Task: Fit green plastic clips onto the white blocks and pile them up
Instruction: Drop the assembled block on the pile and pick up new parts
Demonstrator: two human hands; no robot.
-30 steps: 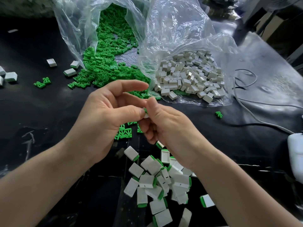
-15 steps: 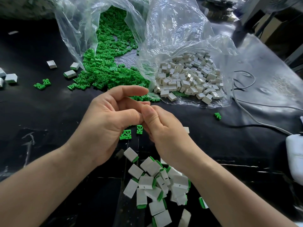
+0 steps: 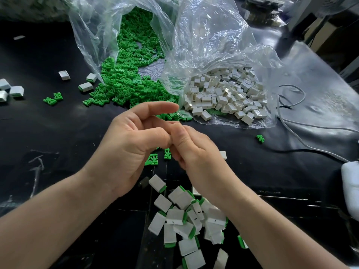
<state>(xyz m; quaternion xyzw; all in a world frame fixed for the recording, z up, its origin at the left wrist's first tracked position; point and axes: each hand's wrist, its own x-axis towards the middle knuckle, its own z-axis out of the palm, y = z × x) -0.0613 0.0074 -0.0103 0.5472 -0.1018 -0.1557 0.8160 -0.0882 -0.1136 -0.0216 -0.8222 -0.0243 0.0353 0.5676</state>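
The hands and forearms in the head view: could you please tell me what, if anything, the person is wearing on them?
Nothing is worn that the view shows. The left hand and right hand are bare, with no gloves, rings or tape. The left forearm and right forearm are uncovered to the picture's edge, with no sleeve, watch or bracelet in view.
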